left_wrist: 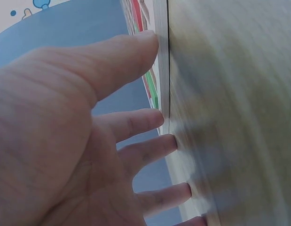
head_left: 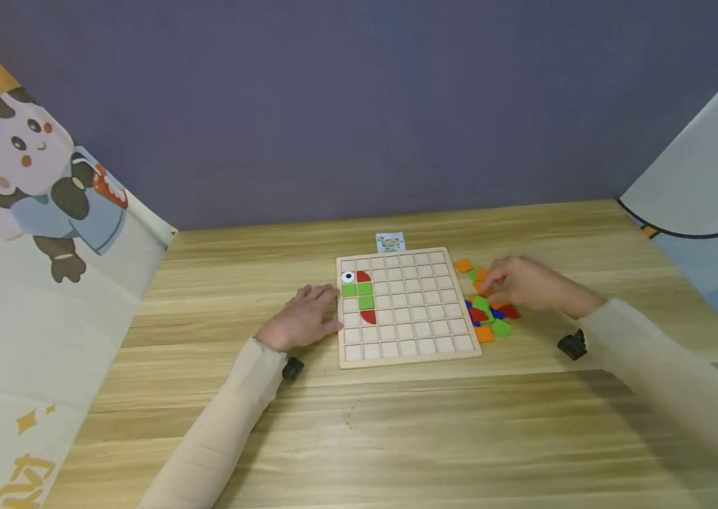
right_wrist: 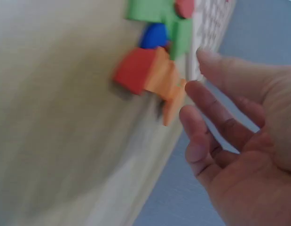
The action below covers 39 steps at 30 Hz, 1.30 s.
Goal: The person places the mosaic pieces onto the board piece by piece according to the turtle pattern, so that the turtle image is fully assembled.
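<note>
A wooden grid board [head_left: 410,359] lies on the table. On its left part sit a white tile with an eye [head_left: 348,277], several green squares [head_left: 366,302] and two red rounded pieces [head_left: 368,317]. My left hand [head_left: 302,318] rests at the board's left edge, thumb and fingertips against it, fingers spread in the left wrist view. Over the loose pieces right of the board is my right hand [head_left: 521,283], its fingers bent and thumb apart from them. In the right wrist view nothing shows between its fingertips; orange pieces [right_wrist: 159,75] and a red piece [right_wrist: 136,70] lie just beyond.
A small picture card [head_left: 391,242] lies at the board's far edge. The loose pile holds orange, green, red and blue pieces, among them a green square [head_left: 502,328] and an orange square [head_left: 485,334]. A dark partition [head_left: 397,106] stands behind the table [head_left: 359,438].
</note>
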Each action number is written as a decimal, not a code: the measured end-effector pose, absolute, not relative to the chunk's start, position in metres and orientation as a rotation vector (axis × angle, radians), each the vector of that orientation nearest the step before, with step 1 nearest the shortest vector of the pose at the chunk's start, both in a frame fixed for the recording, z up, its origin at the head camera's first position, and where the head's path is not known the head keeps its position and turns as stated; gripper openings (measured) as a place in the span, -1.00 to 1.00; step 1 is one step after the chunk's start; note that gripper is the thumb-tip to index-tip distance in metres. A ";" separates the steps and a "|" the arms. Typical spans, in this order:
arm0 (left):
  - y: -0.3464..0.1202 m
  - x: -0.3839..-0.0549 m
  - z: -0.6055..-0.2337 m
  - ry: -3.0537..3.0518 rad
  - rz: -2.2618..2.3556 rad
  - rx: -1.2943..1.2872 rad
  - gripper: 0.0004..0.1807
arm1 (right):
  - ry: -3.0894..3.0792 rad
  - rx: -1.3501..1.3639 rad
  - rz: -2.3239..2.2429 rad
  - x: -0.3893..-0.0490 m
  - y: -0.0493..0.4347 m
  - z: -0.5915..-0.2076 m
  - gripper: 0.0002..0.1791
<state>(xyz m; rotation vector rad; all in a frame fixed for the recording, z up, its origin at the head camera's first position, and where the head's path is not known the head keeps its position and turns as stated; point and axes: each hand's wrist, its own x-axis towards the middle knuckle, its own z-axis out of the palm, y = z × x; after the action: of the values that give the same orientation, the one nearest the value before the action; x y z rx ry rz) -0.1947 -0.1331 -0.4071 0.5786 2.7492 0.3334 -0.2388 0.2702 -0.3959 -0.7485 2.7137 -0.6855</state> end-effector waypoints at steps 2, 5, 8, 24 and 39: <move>-0.133 -0.194 -0.406 2.749 0.334 0.579 -0.25 | 2.708 -0.807 -0.681 -0.233 0.271 -0.398 -0.85; -0.134 -0.194 -0.405 2.748 0.331 0.590 -0.24 | 2.718 -0.904 -0.690 -0.223 0.271 -0.402 -0.82; -0.133 -0.195 -0.406 2.748 0.322 0.604 -0.24 | 2.726 -0.949 -0.701 -0.214 0.268 -0.406 -0.80; -0.130 -0.196 -0.405 2.740 0.309 0.597 -0.24 | 2.888 -0.929 -0.637 -0.205 0.257 -0.418 -0.80; -0.133 -0.195 -0.407 2.743 0.308 0.593 -0.25 | 2.877 -0.959 -0.653 -0.205 0.253 -0.417 -0.86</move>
<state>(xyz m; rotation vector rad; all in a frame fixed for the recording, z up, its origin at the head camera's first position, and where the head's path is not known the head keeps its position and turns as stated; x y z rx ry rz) -0.1952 -0.1330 -0.4070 0.5934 2.7429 0.3083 -0.2053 0.2532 -0.4174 -0.9594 2.8772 -0.6534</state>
